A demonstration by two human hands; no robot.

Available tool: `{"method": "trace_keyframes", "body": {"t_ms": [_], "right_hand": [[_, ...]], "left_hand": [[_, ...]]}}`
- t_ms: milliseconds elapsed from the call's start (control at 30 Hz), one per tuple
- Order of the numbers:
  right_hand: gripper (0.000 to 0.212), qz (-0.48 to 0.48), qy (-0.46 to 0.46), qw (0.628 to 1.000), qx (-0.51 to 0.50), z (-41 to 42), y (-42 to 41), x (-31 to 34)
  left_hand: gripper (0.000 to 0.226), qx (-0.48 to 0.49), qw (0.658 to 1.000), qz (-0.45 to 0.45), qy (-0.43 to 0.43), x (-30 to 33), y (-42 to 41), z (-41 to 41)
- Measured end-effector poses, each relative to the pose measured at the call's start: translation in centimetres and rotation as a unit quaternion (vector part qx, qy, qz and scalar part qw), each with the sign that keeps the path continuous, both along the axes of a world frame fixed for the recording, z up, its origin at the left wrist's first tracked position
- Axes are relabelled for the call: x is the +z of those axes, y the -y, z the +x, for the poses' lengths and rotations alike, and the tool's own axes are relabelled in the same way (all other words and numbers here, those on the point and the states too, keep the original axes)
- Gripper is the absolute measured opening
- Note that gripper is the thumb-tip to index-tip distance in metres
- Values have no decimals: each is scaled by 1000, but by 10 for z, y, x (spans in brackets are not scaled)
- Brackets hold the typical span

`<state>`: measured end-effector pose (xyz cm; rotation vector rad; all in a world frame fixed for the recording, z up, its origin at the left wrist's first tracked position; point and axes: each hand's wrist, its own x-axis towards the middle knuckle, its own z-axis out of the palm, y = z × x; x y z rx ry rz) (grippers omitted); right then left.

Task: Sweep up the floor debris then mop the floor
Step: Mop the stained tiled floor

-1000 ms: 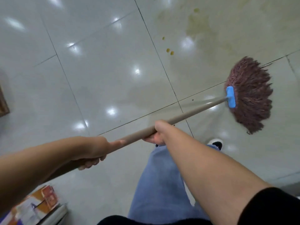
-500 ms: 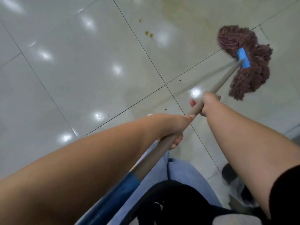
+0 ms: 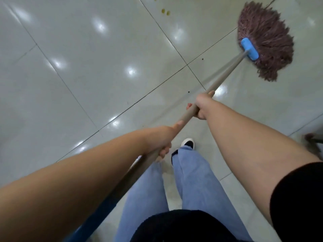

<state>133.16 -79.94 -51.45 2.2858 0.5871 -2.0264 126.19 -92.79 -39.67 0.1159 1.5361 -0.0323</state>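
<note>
Your mop (image 3: 227,74) slants away from you, its beige handle ending in a blue clamp; the brownish-purple string head (image 3: 269,41) fans out flat on the glossy tiled floor (image 3: 87,67).

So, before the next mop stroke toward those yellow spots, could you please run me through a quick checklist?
1. Both hands on the mop handle: ok. The right hand grips it further down, the left hand higher up.
2. Mop head on the floor: ok, its strands are spread flat on the tile.
3. Yellow spots reached: not ok, they lie apart from the mop head, to its left near the top edge.
4. Small dark specks cleared: not ok, some sit near the tile joints.
5. Feet clear of the mop head: ok, the shoe is well back.
6. Floor wet enough: cannot tell.
</note>
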Motion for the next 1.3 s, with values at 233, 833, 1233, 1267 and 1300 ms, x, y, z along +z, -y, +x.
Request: {"method": "trace_keyframes", "body": {"t_ms": [233, 833, 1233, 1267, 1300], "right_hand": [[60, -33, -28, 999, -1, -47, 149, 17], [50, -119, -44, 992, 5, -170, 444, 80], [38, -112, -47, 992, -43, -156, 415, 64], [37, -107, -68, 990, -64, -163, 408, 71], [36, -96, -90, 987, -87, -172, 399, 81]], "left_hand": [[63, 25, 996, -71, -55, 27, 146, -43], [65, 106, 987, -121, 4, 99, 448, -161], [47, 202, 972, -64, 99, 109, 452, -145], [48, 172, 982, -44, 68, 114, 448, -155], [48, 146, 988, -22, 43, 120, 443, -166]]}}
